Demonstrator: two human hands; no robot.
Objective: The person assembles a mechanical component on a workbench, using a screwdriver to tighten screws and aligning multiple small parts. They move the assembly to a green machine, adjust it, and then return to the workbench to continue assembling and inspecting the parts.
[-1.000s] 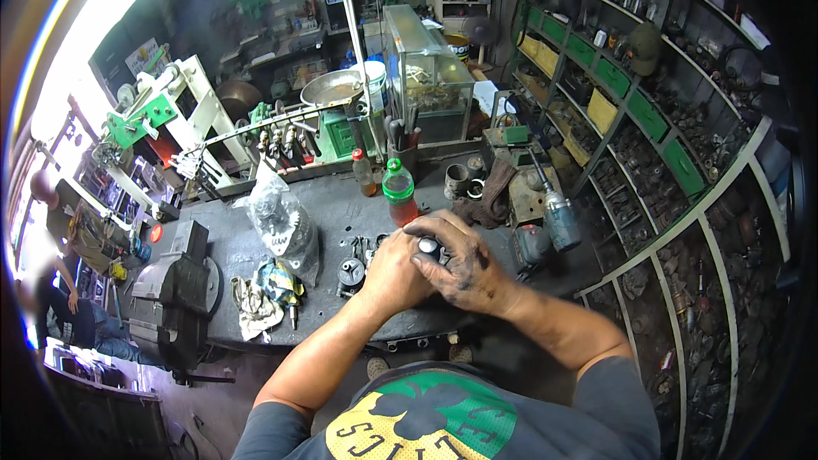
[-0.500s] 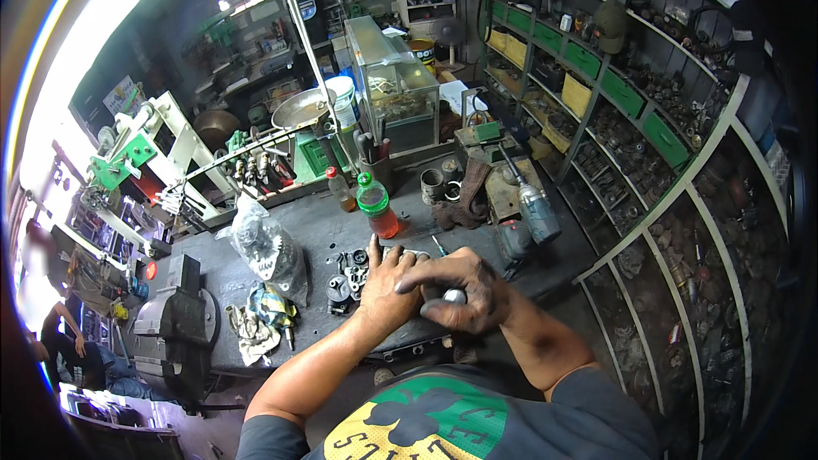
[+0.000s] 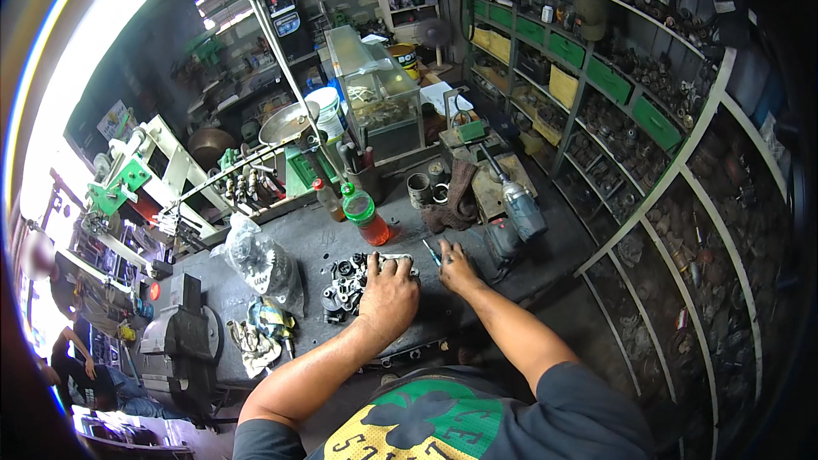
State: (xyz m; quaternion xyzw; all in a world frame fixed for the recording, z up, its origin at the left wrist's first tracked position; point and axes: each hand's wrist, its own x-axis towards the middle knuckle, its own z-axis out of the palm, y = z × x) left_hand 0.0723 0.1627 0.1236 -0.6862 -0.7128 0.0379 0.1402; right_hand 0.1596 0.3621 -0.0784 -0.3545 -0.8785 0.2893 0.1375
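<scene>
My left hand [image 3: 391,294] lies over a light-grey metal part [image 3: 415,271], fingers stretched out and somewhat apart on top of it; the palm hides most of that part. Right beside it, a cluster of dark and silver machine parts [image 3: 345,287] rests on the workbench [image 3: 317,332]. My right hand [image 3: 459,269] is low over the bench, its fingertips closed about a slim teal-handled tool [image 3: 434,255] with a thin tip. Beyond the hands stands a green-capped bottle of red liquid [image 3: 367,220].
A clear bag [image 3: 260,255] with a metal casting and a crumpled rag [image 3: 260,336] lie left, beside a large vise [image 3: 175,341]. A cordless power tool [image 3: 520,213], brown glove [image 3: 456,204] and metal cups [image 3: 419,190] stand right. Parts shelves [image 3: 588,136] line the right side.
My right hand has moved down and away from my left hand to the slim tool; the rounded silver thing it held is out of sight. My left hand stays on the metal part.
</scene>
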